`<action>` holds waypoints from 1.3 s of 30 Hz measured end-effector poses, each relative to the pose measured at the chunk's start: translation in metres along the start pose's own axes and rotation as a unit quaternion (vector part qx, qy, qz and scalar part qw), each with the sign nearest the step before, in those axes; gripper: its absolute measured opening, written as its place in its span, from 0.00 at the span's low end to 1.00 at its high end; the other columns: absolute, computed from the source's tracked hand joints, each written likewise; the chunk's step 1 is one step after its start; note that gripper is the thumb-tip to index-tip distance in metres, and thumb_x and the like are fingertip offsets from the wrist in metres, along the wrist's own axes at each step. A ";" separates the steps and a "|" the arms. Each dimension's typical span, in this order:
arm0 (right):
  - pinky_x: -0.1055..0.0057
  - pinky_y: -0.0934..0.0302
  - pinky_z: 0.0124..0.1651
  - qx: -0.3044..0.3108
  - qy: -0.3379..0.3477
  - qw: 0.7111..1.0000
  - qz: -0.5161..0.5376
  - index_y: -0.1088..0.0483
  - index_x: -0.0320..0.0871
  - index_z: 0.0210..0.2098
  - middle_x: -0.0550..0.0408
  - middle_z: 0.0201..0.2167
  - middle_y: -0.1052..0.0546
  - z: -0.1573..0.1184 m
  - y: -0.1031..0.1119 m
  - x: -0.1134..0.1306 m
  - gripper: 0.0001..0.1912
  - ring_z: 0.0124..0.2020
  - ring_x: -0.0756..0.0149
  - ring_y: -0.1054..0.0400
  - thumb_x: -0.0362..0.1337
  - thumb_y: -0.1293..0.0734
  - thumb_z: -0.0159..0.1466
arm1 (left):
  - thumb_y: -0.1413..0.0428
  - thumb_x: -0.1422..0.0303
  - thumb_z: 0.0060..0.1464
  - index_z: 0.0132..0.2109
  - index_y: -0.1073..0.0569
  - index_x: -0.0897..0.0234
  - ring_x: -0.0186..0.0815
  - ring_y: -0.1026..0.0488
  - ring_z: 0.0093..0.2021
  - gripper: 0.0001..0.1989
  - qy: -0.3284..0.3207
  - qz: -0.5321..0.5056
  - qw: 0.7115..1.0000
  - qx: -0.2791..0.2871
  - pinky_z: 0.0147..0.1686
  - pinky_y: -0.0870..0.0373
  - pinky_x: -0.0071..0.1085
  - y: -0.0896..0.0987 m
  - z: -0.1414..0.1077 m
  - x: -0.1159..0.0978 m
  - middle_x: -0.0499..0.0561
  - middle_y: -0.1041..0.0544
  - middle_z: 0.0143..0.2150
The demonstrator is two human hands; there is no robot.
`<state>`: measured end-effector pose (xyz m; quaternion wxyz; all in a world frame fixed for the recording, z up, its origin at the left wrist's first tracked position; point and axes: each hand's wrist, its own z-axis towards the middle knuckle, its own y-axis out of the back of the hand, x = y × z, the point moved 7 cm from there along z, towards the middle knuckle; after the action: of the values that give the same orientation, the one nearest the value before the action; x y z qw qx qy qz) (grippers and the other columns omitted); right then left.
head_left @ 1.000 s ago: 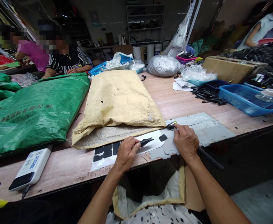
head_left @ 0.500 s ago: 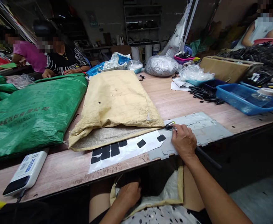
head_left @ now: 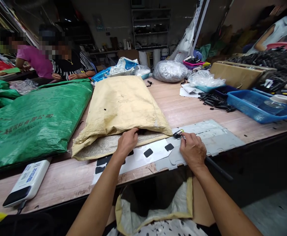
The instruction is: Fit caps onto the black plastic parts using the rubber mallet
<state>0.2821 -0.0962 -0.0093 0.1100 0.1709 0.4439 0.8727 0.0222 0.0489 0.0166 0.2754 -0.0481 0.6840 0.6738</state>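
Observation:
My left hand (head_left: 128,141) is at the mouth of the yellow woven bag (head_left: 125,101), touching its raised front edge. A small dark gap shows beside the fingertips, which are partly hidden. My right hand (head_left: 193,149) is closed around a slim tool whose thin metal part shows at the fingertips; a long dark shaft (head_left: 219,167) sticks out behind the wrist. Just ahead of those fingers lies a small black and silver piece (head_left: 178,133) with a yellow-green band. Between the hands, black rounded-square stickers (head_left: 148,152) sit on a white sheet (head_left: 137,160), beside a grey board (head_left: 212,136).
An open yellow-edged bag (head_left: 189,200) rests on my lap. To the left are a green sack (head_left: 35,121) and a white power bank (head_left: 29,180). A blue tray (head_left: 251,105) and black parts (head_left: 217,101) occupy the right. Co-workers sit across the table.
My left hand has risen from the lap bag to the mouth of the yellow bag on the table, whose edge is now lifted. My right hand has barely moved.

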 end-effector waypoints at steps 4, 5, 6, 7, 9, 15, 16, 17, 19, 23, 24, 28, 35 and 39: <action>0.64 0.50 0.40 0.000 -0.003 1.000 -0.001 0.26 0.44 0.49 0.49 0.39 0.26 0.001 0.001 0.001 0.13 0.40 0.58 0.38 0.34 0.38 0.68 | 0.52 0.68 0.64 0.62 0.30 0.53 0.45 0.23 0.45 0.21 -0.022 0.023 0.999 -0.033 0.42 0.32 0.34 0.003 0.027 -0.009 0.54 0.18 0.45; 0.64 0.50 0.40 0.000 -0.004 1.000 -0.001 0.26 0.44 0.49 0.49 0.39 0.26 0.001 0.001 0.001 0.13 0.40 0.58 0.38 0.34 0.38 0.68 | 0.51 0.68 0.64 0.62 0.30 0.55 0.44 0.23 0.44 0.21 -0.026 0.032 0.998 -0.039 0.42 0.32 0.34 0.003 0.030 -0.013 0.54 0.18 0.44; 0.64 0.49 0.40 -0.001 -0.005 1.000 -0.002 0.26 0.44 0.49 0.50 0.39 0.26 0.001 0.002 0.001 0.13 0.40 0.58 0.37 0.34 0.38 0.68 | 0.50 0.67 0.64 0.61 0.28 0.56 0.44 0.23 0.44 0.20 -0.028 0.039 0.998 -0.040 0.42 0.31 0.34 0.002 0.033 -0.016 0.54 0.19 0.44; 0.64 0.49 0.40 -0.001 -0.006 1.000 -0.002 0.26 0.44 0.49 0.50 0.39 0.26 0.001 0.002 0.001 0.12 0.40 0.59 0.37 0.34 0.38 0.68 | 0.49 0.66 0.63 0.58 0.26 0.57 0.43 0.23 0.43 0.18 -0.029 0.043 0.998 -0.039 0.42 0.31 0.33 -0.001 0.034 -0.019 0.54 0.19 0.44; 0.64 0.50 0.40 0.000 -0.006 1.000 -0.001 0.26 0.44 0.49 0.50 0.39 0.26 0.001 0.002 0.001 0.12 0.40 0.59 0.38 0.35 0.38 0.68 | 0.46 0.60 0.62 0.50 0.21 0.58 0.45 0.23 0.44 0.14 -0.026 0.050 0.998 -0.038 0.41 0.31 0.34 -0.009 0.035 -0.024 0.56 0.20 0.44; 0.64 0.50 0.40 0.002 -0.008 1.000 0.002 0.26 0.44 0.49 0.50 0.39 0.26 0.001 0.002 0.001 0.12 0.40 0.59 0.38 0.34 0.37 0.67 | 0.41 0.58 0.56 0.42 0.18 0.62 0.50 0.24 0.46 0.14 -0.008 0.128 0.991 -0.035 0.44 0.31 0.40 -0.024 0.029 -0.027 0.61 0.20 0.44; 0.64 0.50 0.40 0.002 -0.008 1.000 0.001 0.26 0.44 0.49 0.50 0.39 0.26 0.001 0.002 0.001 0.13 0.40 0.58 0.38 0.34 0.37 0.68 | 0.41 0.59 0.56 0.41 0.18 0.62 0.50 0.25 0.47 0.13 -0.010 0.128 0.991 -0.033 0.44 0.31 0.40 -0.023 0.025 -0.026 0.61 0.20 0.44; 0.64 0.50 0.40 0.002 -0.008 1.000 0.000 0.26 0.44 0.49 0.50 0.39 0.26 0.001 0.002 0.001 0.13 0.40 0.58 0.38 0.34 0.38 0.68 | 0.41 0.60 0.56 0.41 0.18 0.62 0.50 0.25 0.47 0.12 -0.017 0.122 0.992 -0.033 0.44 0.32 0.39 -0.020 0.020 -0.024 0.60 0.20 0.44; 0.64 0.50 0.40 0.004 -0.009 1.000 0.000 0.26 0.45 0.49 0.50 0.39 0.26 0.001 0.002 0.002 0.13 0.40 0.58 0.38 0.34 0.38 0.68 | 0.40 0.60 0.57 0.42 0.18 0.62 0.48 0.27 0.47 0.12 -0.043 0.092 0.994 -0.038 0.43 0.32 0.38 -0.012 0.005 -0.021 0.58 0.21 0.43; 0.64 0.50 0.40 0.003 -0.011 1.000 0.003 0.27 0.45 0.49 0.49 0.39 0.26 0.001 0.002 0.002 0.13 0.40 0.58 0.39 0.34 0.38 0.67 | 0.39 0.62 0.58 0.40 0.19 0.60 0.42 0.29 0.41 0.08 -0.131 -0.009 0.991 -0.009 0.39 0.35 0.35 -0.002 -0.040 -0.017 0.52 0.23 0.36; 0.63 0.50 0.40 0.001 -0.011 1.000 0.004 0.27 0.44 0.49 0.49 0.39 0.26 0.000 0.002 0.001 0.13 0.40 0.58 0.39 0.34 0.38 0.67 | 0.39 0.62 0.58 0.40 0.19 0.59 0.41 0.29 0.40 0.07 -0.146 -0.024 0.989 0.002 0.39 0.35 0.35 -0.002 -0.051 -0.016 0.51 0.23 0.35; 0.63 0.51 0.40 0.000 -0.008 1.000 -0.001 0.26 0.44 0.49 0.49 0.38 0.26 0.000 0.003 0.002 0.13 0.40 0.58 0.38 0.34 0.38 0.67 | 0.39 0.65 0.57 0.41 0.20 0.59 0.42 0.30 0.40 0.05 -0.154 -0.042 0.987 0.007 0.41 0.36 0.36 -0.009 -0.080 -0.013 0.51 0.24 0.35; 0.64 0.48 0.40 0.008 -0.008 1.000 0.006 0.25 0.44 0.49 0.49 0.40 0.24 0.002 0.000 -0.002 0.13 0.40 0.58 0.36 0.34 0.36 0.66 | 0.37 0.66 0.55 0.41 0.23 0.60 0.39 0.29 0.38 0.07 -0.143 -0.128 0.981 -0.001 0.42 0.35 0.35 -0.027 -0.080 -0.009 0.49 0.24 0.35; 0.64 0.44 0.40 0.024 -0.025 0.997 0.064 0.24 0.43 0.47 0.49 0.41 0.22 0.006 0.005 -0.007 0.13 0.40 0.58 0.32 0.33 0.36 0.65 | 0.37 0.67 0.54 0.41 0.22 0.60 0.38 0.30 0.36 0.07 -0.144 -0.148 0.978 0.002 0.41 0.35 0.35 -0.027 -0.078 -0.007 0.49 0.23 0.35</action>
<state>0.2911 -0.0972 -0.0031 0.0607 0.2229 0.4501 0.8626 0.0153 -0.0297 -0.0097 0.4680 -0.0504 0.6238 0.6239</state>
